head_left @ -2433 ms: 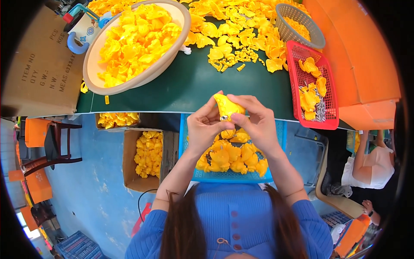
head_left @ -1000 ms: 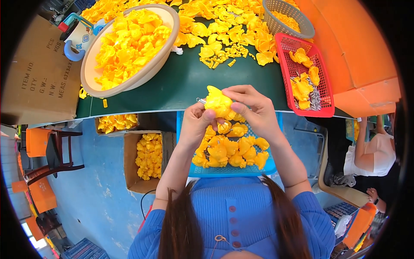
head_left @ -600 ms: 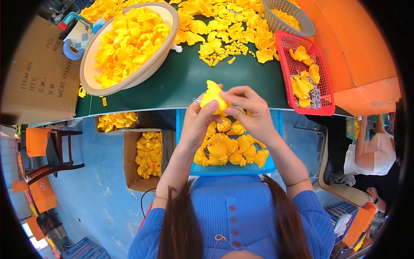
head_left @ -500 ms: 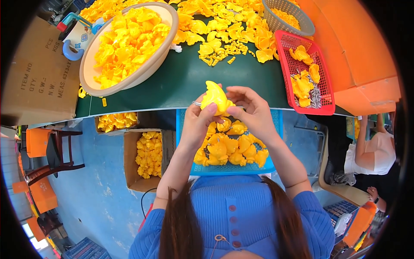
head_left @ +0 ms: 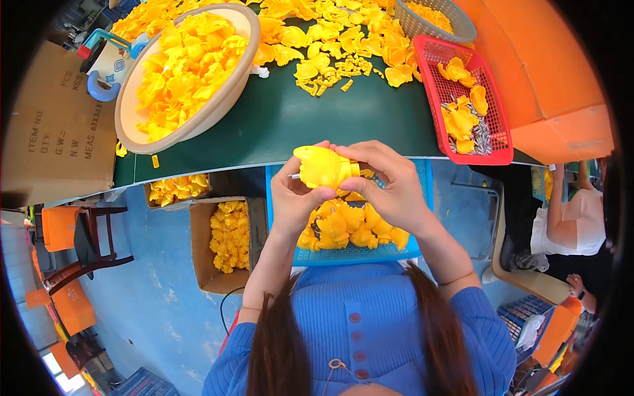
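Between my two hands, just past the table's front edge, is a rounded yellow plastic toy part (head_left: pixel 321 166) with a metal pin poking out of its left end. My left hand (head_left: pixel 294 195) grips it from the left and below, thumb along its near side. On the right, my right hand (head_left: pixel 389 181) closes its thumb and fingers on the narrower ridged end. Below them, a blue basket (head_left: pixel 417 198) holds several similar yellow assembled parts (head_left: pixel 333 221); my wrists and hands hide some of it.
On the green table (head_left: pixel 317 125) stand a beige basin (head_left: pixel 247 63) heaped with yellow shells, a red basket (head_left: pixel 505 142) with shells and metal pins, and a grey basket (head_left: pixel 465 26). Loose yellow pieces (head_left: pixel 330 49) lie behind. A cardboard box (head_left: pixel 205 261) stands lower left; another person (head_left: pixel 571 218) sits at right.
The yellow part has been turned in my hands: its pointed jagged side faced up before, and now it lies sideways with the ridged end toward my right hand.
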### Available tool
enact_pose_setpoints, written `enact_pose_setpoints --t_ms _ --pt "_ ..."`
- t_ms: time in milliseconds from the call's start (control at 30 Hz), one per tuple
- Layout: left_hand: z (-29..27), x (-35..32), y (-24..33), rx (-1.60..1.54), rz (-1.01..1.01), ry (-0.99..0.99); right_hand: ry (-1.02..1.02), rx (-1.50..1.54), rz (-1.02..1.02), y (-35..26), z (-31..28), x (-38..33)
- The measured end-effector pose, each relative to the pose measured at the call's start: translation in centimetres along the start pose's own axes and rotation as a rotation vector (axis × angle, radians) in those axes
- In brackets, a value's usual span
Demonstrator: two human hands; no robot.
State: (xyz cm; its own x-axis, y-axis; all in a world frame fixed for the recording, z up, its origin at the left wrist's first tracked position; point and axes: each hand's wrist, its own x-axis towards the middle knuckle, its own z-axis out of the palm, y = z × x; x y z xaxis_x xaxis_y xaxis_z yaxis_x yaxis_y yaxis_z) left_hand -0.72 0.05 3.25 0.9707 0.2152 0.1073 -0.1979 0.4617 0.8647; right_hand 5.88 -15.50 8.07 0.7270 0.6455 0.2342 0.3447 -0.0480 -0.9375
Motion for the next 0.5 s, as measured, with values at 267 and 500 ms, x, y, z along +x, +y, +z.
enact_pose_setpoints --t_ms 267,500 --pt "0.4 -0.5 0.1 -0.005 0.087 0.048 0.022 0.156 0.009 -0.3 0.3 0.1" --pt "0.7 -0.8 -0.5 -0.080 0.152 0.032 0.122 0.516 0.006 0.5 0.9 -0.8"
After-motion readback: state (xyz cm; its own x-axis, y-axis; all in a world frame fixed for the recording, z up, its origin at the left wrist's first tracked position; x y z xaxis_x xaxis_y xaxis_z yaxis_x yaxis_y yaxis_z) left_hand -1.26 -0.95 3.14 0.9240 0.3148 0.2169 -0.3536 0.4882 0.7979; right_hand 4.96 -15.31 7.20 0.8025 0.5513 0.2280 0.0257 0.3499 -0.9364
